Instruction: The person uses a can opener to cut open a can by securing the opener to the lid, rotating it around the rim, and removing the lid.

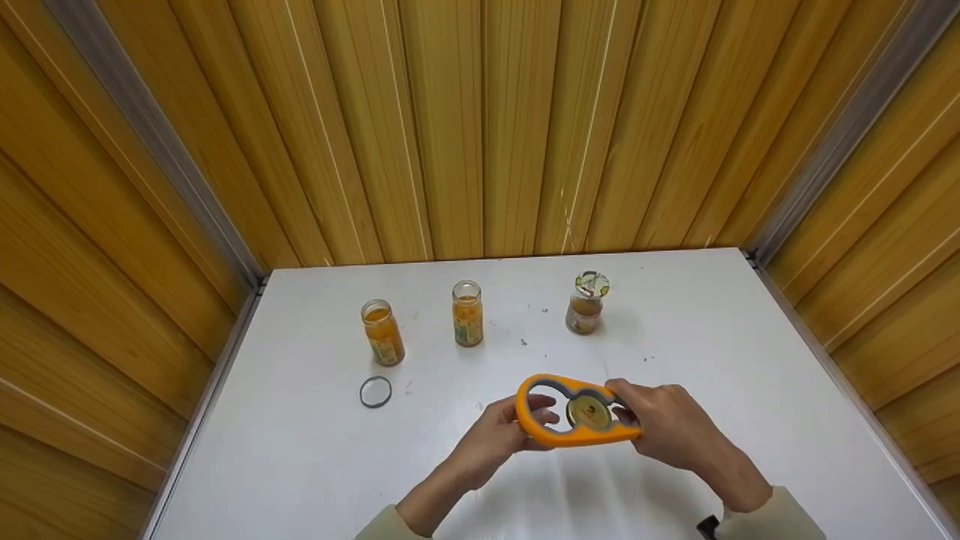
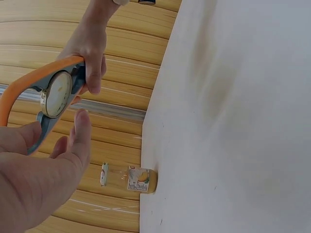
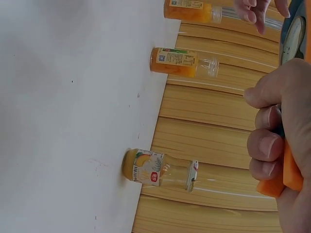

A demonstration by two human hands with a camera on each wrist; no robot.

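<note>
My right hand (image 1: 675, 427) grips an orange jar opener (image 1: 592, 436) with grey lining, raised above the table; in the right wrist view its fingers (image 3: 266, 145) curl round the handles. A round gold jar lid (image 1: 589, 412) sits between the opener's grey inner edges. At the opener's rounded end is my left hand (image 1: 495, 436), its fingers spread and loosely bent behind the loop. In the left wrist view its thumb (image 2: 29, 135) lies by the grey lining; whether it touches cannot be told.
Two lidless jars of orange contents, one at left (image 1: 385, 343) and one in the middle (image 1: 468, 322), stand on the white table (image 1: 300, 465). A lidded jar (image 1: 583, 313) stands farther right. Another lid (image 1: 375, 391) lies before the left jar. Wood-patterned walls (image 1: 480, 150) surround the table.
</note>
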